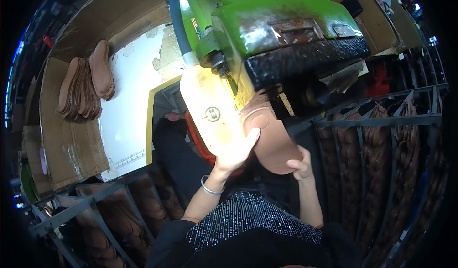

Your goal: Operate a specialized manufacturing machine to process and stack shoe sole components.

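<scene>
A brown shoe sole (277, 146) is held tilted beneath the dark head of a green machine (286, 17). Its far end disappears under the machine's metal parts. My left hand (234, 156) grips the left edge, with the thumb lying on the upper face near an oval mark; most of its fingers are hidden. At the near right edge, my right hand (303, 165) pinches the rounded end between thumb and fingers. A bright lamp (210, 113) glows right beside the left hand.
Stacked brown soles (78, 89) lie on the white tabletop (126, 105) at left, near cardboard (71, 139). Metal racks full of soles stand at right (377, 121) and lower left (90, 204). A red container (196, 136) shows below the lamp.
</scene>
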Demonstrator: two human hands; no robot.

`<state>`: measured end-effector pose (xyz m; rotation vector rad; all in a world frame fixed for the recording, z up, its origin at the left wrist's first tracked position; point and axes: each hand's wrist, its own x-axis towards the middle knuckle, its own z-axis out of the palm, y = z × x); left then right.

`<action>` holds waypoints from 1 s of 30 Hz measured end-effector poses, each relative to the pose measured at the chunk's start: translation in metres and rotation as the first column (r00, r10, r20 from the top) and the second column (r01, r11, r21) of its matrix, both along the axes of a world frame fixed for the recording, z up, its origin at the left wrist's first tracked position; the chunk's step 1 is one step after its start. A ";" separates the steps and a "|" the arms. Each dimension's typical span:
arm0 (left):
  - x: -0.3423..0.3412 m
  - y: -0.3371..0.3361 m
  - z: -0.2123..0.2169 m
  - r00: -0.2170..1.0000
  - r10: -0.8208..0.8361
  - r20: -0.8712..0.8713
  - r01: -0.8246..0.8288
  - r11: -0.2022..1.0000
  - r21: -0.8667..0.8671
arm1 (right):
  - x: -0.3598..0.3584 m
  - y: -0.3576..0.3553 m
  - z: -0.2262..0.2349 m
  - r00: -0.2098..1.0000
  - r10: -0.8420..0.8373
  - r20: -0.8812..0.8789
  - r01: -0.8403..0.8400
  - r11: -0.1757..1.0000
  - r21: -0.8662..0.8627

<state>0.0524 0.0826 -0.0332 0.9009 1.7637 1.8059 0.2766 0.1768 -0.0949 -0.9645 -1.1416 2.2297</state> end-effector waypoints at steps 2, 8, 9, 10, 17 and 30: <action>0.001 0.001 -0.002 0.998 -0.067 0.001 0.067 0.998 0.011 | 0.008 0.017 0.009 0.995 -0.100 -0.029 0.101 0.994 0.034; 0.002 0.004 -0.006 0.969 -0.116 0.217 0.140 0.985 -0.098 | -0.010 0.074 0.049 0.967 -0.242 -0.082 0.255 0.938 0.233; 0.003 0.007 -0.009 0.969 -0.111 0.219 0.135 0.986 -0.098 | -0.016 0.084 0.054 0.964 -0.246 -0.099 0.264 0.928 0.264; 0.006 0.010 -0.013 0.992 -0.058 0.114 0.065 0.996 -0.061 | -0.023 0.092 0.061 0.966 -0.227 -0.124 0.253 0.932 0.260; 0.003 0.010 0.000 0.984 -0.032 0.175 0.036 0.999 -0.017 | -0.074 0.127 0.091 0.945 -0.258 -0.202 0.300 0.929 0.216; -0.042 -0.051 0.011 0.980 0.027 0.197 -0.043 0.996 0.073 | -0.126 0.106 0.071 0.913 -0.077 -0.400 0.100 0.994 0.037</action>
